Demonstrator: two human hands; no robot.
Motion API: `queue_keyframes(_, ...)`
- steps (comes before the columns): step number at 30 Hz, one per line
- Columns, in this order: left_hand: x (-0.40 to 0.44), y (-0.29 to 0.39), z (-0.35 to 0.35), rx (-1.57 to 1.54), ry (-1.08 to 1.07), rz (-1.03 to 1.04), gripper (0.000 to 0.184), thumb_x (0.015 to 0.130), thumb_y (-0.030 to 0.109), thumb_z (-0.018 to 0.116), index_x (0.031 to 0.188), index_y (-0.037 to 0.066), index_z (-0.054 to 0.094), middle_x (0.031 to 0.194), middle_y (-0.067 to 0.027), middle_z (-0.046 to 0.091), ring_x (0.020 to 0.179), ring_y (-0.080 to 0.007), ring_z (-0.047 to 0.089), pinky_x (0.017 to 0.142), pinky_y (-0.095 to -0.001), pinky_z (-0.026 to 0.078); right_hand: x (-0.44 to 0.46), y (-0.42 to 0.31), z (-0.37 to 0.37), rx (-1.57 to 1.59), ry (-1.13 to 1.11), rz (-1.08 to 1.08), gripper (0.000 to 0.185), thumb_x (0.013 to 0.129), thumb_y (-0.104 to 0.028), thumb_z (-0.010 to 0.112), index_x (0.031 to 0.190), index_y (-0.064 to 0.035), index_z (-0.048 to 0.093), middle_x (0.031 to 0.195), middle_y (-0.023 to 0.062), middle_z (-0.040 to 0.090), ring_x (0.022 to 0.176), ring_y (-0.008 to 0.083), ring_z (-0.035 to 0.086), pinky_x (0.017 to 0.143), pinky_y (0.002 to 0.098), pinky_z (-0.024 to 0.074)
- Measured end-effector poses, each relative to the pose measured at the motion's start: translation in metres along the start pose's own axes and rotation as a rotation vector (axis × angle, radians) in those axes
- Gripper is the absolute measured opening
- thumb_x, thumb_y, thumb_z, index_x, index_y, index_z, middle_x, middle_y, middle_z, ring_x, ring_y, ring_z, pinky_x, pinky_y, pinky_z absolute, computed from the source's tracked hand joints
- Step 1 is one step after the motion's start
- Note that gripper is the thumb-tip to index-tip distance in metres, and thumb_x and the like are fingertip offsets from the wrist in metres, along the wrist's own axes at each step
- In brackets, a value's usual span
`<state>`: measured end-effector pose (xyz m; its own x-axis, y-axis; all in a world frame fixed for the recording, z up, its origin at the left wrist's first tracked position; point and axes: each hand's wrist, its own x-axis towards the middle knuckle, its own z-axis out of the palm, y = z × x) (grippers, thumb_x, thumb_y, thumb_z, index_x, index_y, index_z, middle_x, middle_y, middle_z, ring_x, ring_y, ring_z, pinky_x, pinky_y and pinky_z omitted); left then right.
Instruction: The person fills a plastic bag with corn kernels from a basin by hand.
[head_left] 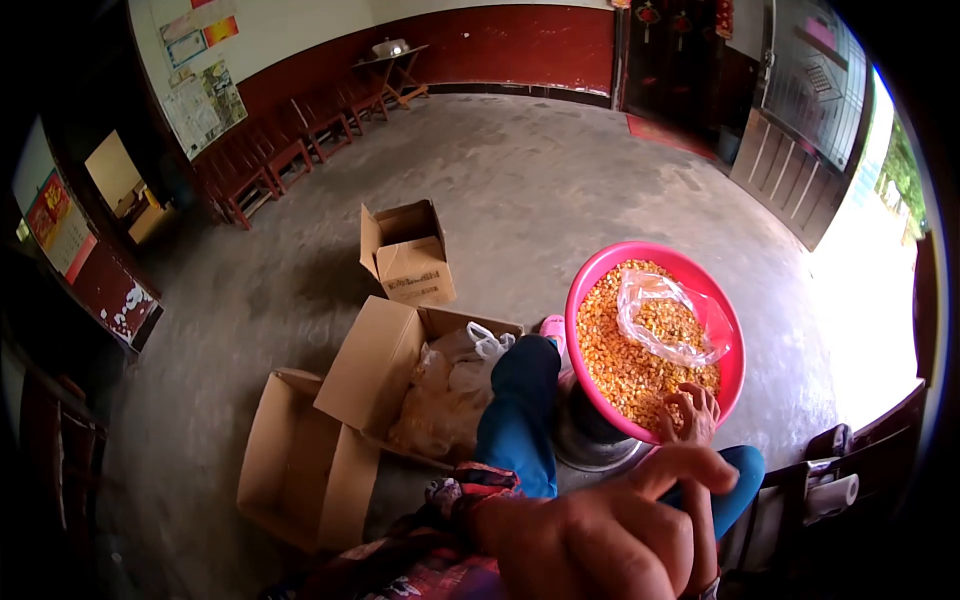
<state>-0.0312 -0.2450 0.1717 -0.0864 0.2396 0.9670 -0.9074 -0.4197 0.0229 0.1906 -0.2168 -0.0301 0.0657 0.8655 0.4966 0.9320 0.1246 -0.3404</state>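
A pink basin (740, 350) holds yellow-orange corn kernels (615, 365), with a clear plastic bag (650, 345) lying on them. My right hand (692, 412) is at the basin's near edge, its fingers apart and slightly bent over the kernels; nothing shows in its grip. Large in the foreground, my left hand (610, 530) is closer to the camera and partly covers my right forearm. Its fingers are curled, and whatever they may hold is hidden. The basin stands on a dark round support (598, 450).
Left of my legs are two open cardboard boxes, one with filled plastic bags (440, 400), the other (300, 450) beside it. A smaller box (412, 260) stands farther off. Wooden chairs (265, 155) line the wall. A paper roll (832, 497) is at lower right.
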Motion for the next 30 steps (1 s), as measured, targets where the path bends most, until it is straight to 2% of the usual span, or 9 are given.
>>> queue_keyframes(3,-0.009,0.015,-0.005,0.061,0.088,-0.216,0.006,0.08,0.017,0.069,0.079,0.012,0.073,0.081,-0.0035,0.065,0.072,-0.0148,0.055,0.097,-0.0506,0.028,0.005,-0.005,-0.006,0.022,-0.097,0.001,0.028,0.071,-0.024,0.061,0.095,-0.0097,0.06,0.11,0.0129,0.054,0.106,0.0335,0.047,0.093,0.0463,0.0324)
queue_keyframes(6,-0.003,-0.008,-0.041,0.424,-0.062,-0.185,0.007,0.079,0.01,0.066,0.085,0.006,0.066,0.079,-0.0049,0.062,0.075,-0.0125,0.057,0.088,-0.0422,0.041,0.005,-0.003,-0.003,0.001,-0.092,-0.01,0.029,0.072,-0.025,0.06,0.097,-0.0093,0.06,0.111,0.0136,0.054,0.107,0.034,0.047,0.093,0.0468,0.0322)
queue_keyframes(9,-0.024,-0.045,-0.08,0.673,-0.051,-0.559,0.023,0.08,0.005,0.062,0.103,0.002,0.059,0.099,-0.0099,0.061,0.087,-0.0193,0.059,0.079,-0.0285,0.046,-0.002,0.01,0.006,-0.018,-0.033,-0.021,0.028,0.066,-0.02,0.062,0.092,-0.0086,0.06,0.11,0.0123,0.053,0.109,0.0312,0.046,0.095,0.0435,0.0318)
queue_keyframes(11,-0.045,-0.087,-0.12,0.947,-0.043,-0.552,0.041,0.075,0.0,0.06,0.116,0.004,0.053,0.107,-0.0145,0.057,0.1,-0.0313,0.055,0.088,-0.038,0.043,0.0,0.008,0.003,0.001,-0.074,0.027,0.03,0.066,-0.019,0.062,0.093,-0.0081,0.059,0.11,0.0127,0.053,0.109,0.0315,0.046,0.095,0.0434,0.0321)
queue_keyframes(14,-0.087,-0.122,-0.177,1.338,-0.097,-0.672,0.066,0.073,0.003,0.064,0.132,0.0,0.035,0.123,-0.0204,0.048,0.111,-0.0345,0.047,0.097,-0.0395,0.036,0.007,0.013,0.005,0.033,-0.12,0.069,0.034,0.064,-0.013,0.063,0.097,-0.0074,0.058,0.112,0.0143,0.052,0.108,0.0334,0.046,0.094,0.0441,0.0344)
queue_keyframes(16,-0.112,-0.138,-0.212,1.566,-0.164,-0.578,0.067,0.074,0.009,0.064,0.132,-0.001,0.033,0.12,-0.0219,0.047,0.112,-0.037,0.046,0.096,-0.0427,0.036,0.016,0.033,0.012,0.1,-0.096,0.07,0.037,0.064,-0.009,0.063,0.1,-0.0062,0.057,0.111,0.0159,0.052,0.107,0.0353,0.046,0.092,0.0452,0.0372)
queue_keyframes(22,-0.133,-0.162,-0.239,1.526,-0.173,-0.714,0.065,0.078,0.015,0.064,0.133,-0.002,0.032,0.127,-0.0235,0.044,0.119,-0.0368,0.042,0.101,-0.0419,0.034,0.045,0.043,0.012,-0.005,-0.157,0.082,0.038,0.073,-0.008,0.058,0.11,-0.0037,0.05,0.111,0.021,0.05,0.105,0.0393,0.047,0.09,0.0462,0.0396)
queue_keyframes(24,-0.134,-0.176,-0.239,1.423,-0.13,-0.835,0.065,0.078,0.015,0.064,0.133,-0.002,0.032,0.116,-0.0255,0.052,0.11,-0.0366,0.051,0.093,-0.0407,0.041,0.049,0.037,0.014,0.034,-0.243,0.13,0.035,0.075,-0.009,0.057,0.109,-0.004,0.049,0.107,0.0203,0.052,0.099,0.0387,0.052,0.083,0.0454,0.0445)
queue_keyframes(30,-0.145,-0.188,-0.23,1.293,-0.131,-1.084,0.048,0.082,0.017,0.061,0.124,0.001,0.045,0.101,-0.0231,0.061,0.092,-0.0367,0.061,0.076,-0.0406,0.05,0.047,0.014,0.012,0.095,-0.384,-0.056,0.015,0.077,-0.023,0.061,0.079,-0.0089,0.056,0.076,0.0113,0.054,0.065,0.0311,0.059,0.054,0.0432,0.0491)
